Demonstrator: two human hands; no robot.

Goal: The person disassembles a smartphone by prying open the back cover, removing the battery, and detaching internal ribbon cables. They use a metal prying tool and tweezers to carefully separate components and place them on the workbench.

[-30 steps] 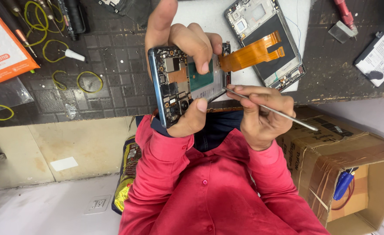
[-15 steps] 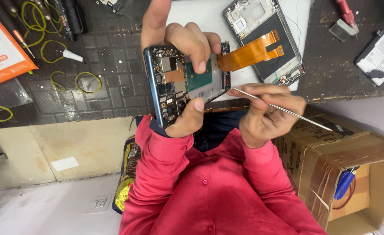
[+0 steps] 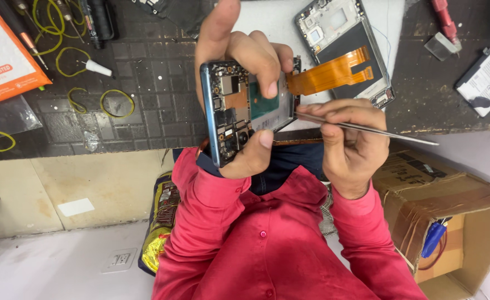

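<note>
Between both hands (image 3: 239,83), opened phone (image 3: 250,108).

Blue-framed phone (image 3: 228,111), orange ribbon cable (image 3: 328,75), red shirt (image 3: 267,244), yellow rubber bands (image 3: 117,103).

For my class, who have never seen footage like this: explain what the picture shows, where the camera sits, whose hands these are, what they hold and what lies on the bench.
The camera sits on a person's head and looks down, so the hands and red sleeves belong to the wearer. The left hand grips an opened phone with its back off, showing the circuit parts inside. An orange ribbon cable sticks out of its side. The right hand holds thin metal tweezers, their tip at the phone's edge. On the dark bench mat lie a second phone frame, yellow rubber bands, a flat battery and an orange packet. An open cardboard box stands beside the person.
</note>
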